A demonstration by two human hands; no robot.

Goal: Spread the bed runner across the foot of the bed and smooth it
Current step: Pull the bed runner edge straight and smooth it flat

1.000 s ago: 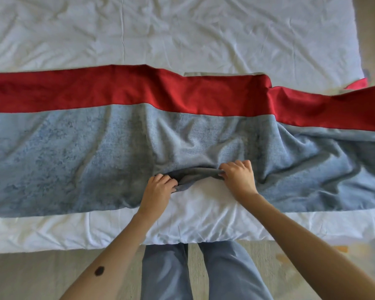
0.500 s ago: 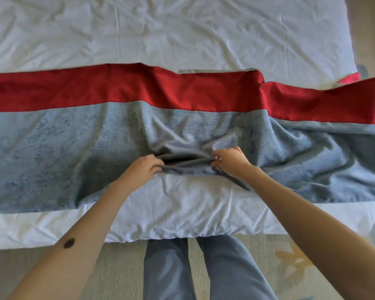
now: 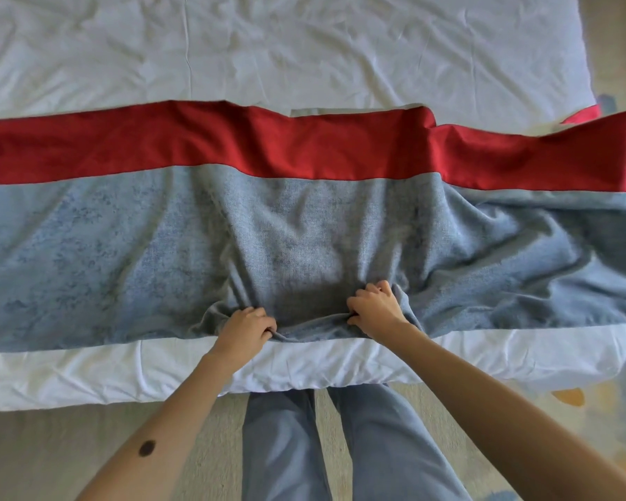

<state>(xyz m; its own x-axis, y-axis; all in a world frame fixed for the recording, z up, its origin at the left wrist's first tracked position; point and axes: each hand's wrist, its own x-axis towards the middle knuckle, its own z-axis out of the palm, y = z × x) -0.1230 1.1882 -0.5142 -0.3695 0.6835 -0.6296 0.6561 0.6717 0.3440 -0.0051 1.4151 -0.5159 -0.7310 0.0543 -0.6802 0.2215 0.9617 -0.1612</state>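
Note:
The bed runner [image 3: 131, 247] lies across the white bed [image 3: 304, 52], blue-grey on the near side with a red band along its far side. It lies fairly flat on the left. On the right it is creased and skewed, and a red corner is folded near the bed's right edge. My left hand [image 3: 244, 329] and my right hand [image 3: 374, 309] both grip the runner's near hem at the middle, about a hand's width apart, and the cloth bunches between them.
A strip of white sheet [image 3: 87, 370] shows between the runner's near edge and the foot of the bed. My legs in blue trousers [image 3: 340, 446] stand against the bed on a pale carpet. Floor shows past the bed's right side.
Both hands pulled the near hem toward me. The raised fold at the middle has come down, and the hem now sits almost in line with the rest of the near edge.

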